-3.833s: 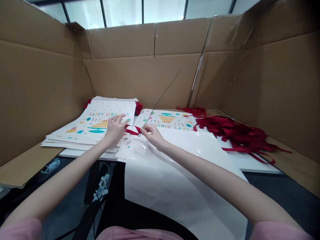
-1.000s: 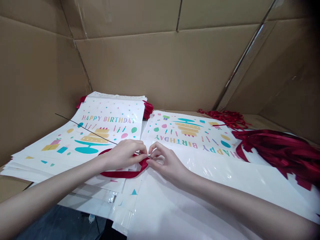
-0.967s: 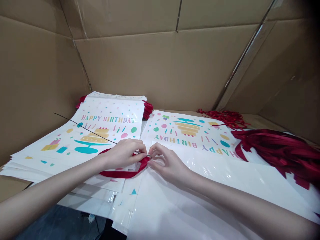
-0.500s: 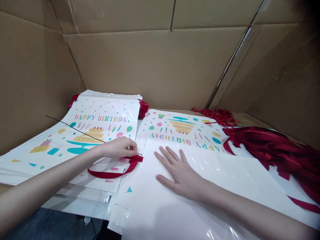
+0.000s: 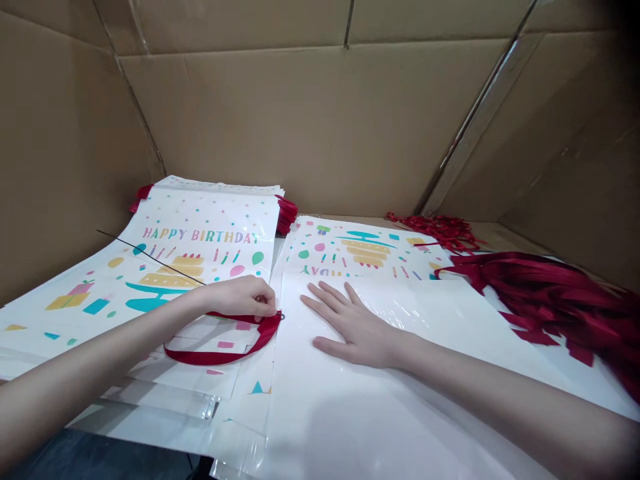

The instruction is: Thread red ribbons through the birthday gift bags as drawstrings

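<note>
My left hand [image 5: 245, 297] is closed in a pinch on a long, thin black wire [image 5: 150, 256]. A small hooked or looped tip of the wire shows past my fingers, by the left edge of a plain white glossy sheet [image 5: 350, 413]. From beneath the hand a dark red ribbon [image 5: 215, 357] curves down in a loop and back up to that tip. How ribbon and wire join is hidden by my fingers. My right hand [image 5: 345, 327] lies flat on the white sheet with its fingers spread.
At left lies a stack of printed "Happy Birthday" sheets [image 5: 200, 213] with red ribbon bunches at its far corners. More printed sheets [image 5: 370, 233] show upside down beyond the white one. Dark red ribbons [image 5: 540, 293] and thin red cords [image 5: 440, 230] lie right. Cardboard walls [image 5: 280, 113] enclose the back and sides.
The white sheet has shifted away and to the right, covering more of the print beyond it. My right hand has moved slightly away with it. The ribbon loop hangs a little wider.
</note>
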`<action>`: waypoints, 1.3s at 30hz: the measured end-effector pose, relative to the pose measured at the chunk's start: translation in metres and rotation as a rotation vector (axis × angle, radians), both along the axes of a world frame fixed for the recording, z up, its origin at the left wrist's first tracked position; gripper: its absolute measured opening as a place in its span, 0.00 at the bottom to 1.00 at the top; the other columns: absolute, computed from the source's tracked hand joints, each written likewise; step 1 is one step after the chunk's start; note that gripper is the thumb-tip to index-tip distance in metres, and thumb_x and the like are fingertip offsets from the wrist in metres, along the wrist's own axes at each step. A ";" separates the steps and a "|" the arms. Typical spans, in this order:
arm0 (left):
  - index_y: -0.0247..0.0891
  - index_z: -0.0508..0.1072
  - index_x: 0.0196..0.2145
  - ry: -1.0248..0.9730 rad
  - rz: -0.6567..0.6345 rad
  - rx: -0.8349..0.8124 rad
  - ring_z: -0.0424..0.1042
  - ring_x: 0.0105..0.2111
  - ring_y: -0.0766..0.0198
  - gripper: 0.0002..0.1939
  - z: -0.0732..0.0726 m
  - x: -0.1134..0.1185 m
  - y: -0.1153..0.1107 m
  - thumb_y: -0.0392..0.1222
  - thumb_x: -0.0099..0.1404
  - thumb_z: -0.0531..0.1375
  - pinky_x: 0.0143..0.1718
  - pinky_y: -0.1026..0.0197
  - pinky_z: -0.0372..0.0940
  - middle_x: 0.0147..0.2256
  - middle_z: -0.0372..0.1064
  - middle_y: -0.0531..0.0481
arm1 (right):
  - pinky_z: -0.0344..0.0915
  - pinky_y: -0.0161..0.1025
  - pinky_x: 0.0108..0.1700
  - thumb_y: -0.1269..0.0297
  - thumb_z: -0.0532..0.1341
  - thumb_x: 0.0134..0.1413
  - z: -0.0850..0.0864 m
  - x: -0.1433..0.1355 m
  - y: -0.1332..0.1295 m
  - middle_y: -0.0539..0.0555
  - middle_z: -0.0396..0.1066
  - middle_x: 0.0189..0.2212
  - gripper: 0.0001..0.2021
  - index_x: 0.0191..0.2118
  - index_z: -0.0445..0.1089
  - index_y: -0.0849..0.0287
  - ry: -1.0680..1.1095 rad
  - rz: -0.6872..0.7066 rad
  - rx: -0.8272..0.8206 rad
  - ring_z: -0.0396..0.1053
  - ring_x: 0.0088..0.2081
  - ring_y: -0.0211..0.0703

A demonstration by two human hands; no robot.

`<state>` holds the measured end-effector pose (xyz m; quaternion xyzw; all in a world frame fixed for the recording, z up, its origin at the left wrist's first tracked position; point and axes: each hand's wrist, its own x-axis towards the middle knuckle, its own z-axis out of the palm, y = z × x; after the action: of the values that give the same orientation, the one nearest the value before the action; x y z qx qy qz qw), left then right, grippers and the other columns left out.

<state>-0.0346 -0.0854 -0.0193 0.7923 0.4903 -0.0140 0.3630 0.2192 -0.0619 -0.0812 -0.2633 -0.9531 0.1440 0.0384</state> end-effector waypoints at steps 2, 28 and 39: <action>0.34 0.71 0.26 -0.003 -0.001 -0.010 0.64 0.26 0.68 0.14 0.002 0.002 0.001 0.46 0.62 0.53 0.27 0.68 0.56 0.26 0.68 0.51 | 0.29 0.67 0.59 0.43 0.47 0.58 0.000 0.001 0.007 0.60 0.36 0.66 0.34 0.66 0.41 0.52 -0.007 0.028 -0.002 0.33 0.65 0.59; 0.35 0.70 0.26 -0.006 0.106 0.184 0.61 0.24 0.68 0.14 -0.024 -0.004 0.005 0.46 0.62 0.51 0.26 0.67 0.53 0.22 0.66 0.54 | 0.58 0.42 0.42 0.65 0.55 0.57 -0.008 -0.040 0.014 0.55 0.70 0.34 0.09 0.41 0.70 0.58 0.411 0.109 0.090 0.64 0.38 0.43; 0.35 0.70 0.26 0.010 0.125 0.151 0.58 0.22 0.69 0.14 -0.020 0.000 0.005 0.47 0.62 0.52 0.23 0.67 0.49 0.21 0.63 0.54 | 0.56 0.41 0.39 0.65 0.55 0.58 -0.007 -0.040 0.011 0.55 0.67 0.31 0.10 0.42 0.70 0.58 0.367 0.064 0.049 0.61 0.35 0.42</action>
<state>-0.0350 -0.0807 -0.0388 0.7851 0.5402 0.0414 0.3001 0.1794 -0.0509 -0.0886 -0.2010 -0.9412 0.1676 0.2135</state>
